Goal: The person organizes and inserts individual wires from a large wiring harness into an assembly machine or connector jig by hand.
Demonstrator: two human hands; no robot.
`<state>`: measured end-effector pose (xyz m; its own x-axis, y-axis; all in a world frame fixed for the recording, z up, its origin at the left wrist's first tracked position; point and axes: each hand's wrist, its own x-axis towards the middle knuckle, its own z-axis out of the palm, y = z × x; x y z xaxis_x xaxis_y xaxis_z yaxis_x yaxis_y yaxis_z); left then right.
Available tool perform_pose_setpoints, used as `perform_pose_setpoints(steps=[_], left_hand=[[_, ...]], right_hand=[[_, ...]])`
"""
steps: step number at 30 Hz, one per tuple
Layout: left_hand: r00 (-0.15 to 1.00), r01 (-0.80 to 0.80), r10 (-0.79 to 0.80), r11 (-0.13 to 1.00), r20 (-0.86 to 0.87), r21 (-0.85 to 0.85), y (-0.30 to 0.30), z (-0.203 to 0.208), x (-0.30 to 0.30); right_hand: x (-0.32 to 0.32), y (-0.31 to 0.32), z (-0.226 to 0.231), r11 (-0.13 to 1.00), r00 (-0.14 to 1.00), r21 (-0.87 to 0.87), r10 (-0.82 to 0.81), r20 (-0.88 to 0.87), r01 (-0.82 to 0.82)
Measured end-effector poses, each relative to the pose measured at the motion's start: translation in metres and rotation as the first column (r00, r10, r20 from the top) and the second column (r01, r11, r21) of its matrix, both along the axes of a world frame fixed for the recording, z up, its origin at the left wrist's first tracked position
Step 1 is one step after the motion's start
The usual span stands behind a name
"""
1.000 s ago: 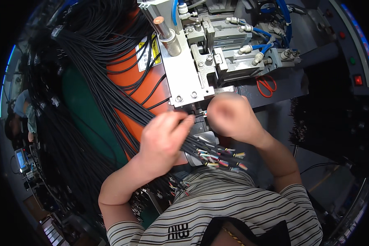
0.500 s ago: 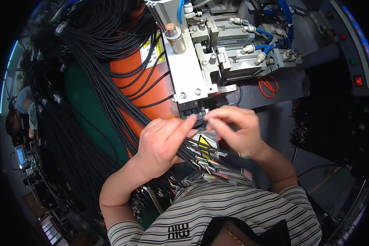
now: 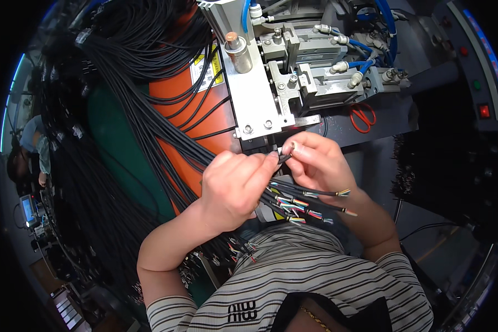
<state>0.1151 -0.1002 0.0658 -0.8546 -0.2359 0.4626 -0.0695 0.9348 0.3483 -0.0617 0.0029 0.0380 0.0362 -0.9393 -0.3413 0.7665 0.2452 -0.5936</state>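
Observation:
My left hand [image 3: 232, 188] is closed around a bundle of black cables [image 3: 185, 148]. Their stripped ends [image 3: 296, 203], showing thin coloured wires, fan out below the fingers toward my right forearm. Between thumb and forefinger, the left hand also steadies one short black cable end [image 3: 284, 157]. My right hand [image 3: 322, 163] meets it there, thumb and forefinger pinched at that cable's tip; the very tip is mostly covered by the fingers. Both hands are just in front of the metal plate [image 3: 253, 99] of a pneumatic machine.
Pneumatic cylinders [image 3: 326, 83] with blue hoses stand behind the plate. Red-handled scissors [image 3: 363, 119] lie on the dark bench to the right. More black cables [image 3: 133, 39] heap over the orange surface [image 3: 174, 113]. A button panel [image 3: 481, 83] stands far right; another person [image 3: 36, 138] is at far left.
My left hand has shifted slightly right and up with the bundle, swinging the stripped ends rightward. My right hand has drawn closer to the left one, at the cable tip.

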Motion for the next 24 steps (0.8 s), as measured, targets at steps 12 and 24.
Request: perform_pose_setpoints(steps=[12, 24], left_hand=[[1.0, -0.005, 0.005, 0.996, 0.002, -0.087, 0.006, -0.002, -0.006], [0.998, -0.049, 0.042, 0.977, 0.037, 0.207, 0.003, 0.003, -0.009]], right_hand=[[-0.001, -0.003, -0.004, 1.0, 0.996, -0.014, 0.003, -0.094, -0.004], [0.005, 0.007, 0.003, 0.98, 0.996, -0.197, -0.034, -0.085, 0.016]])
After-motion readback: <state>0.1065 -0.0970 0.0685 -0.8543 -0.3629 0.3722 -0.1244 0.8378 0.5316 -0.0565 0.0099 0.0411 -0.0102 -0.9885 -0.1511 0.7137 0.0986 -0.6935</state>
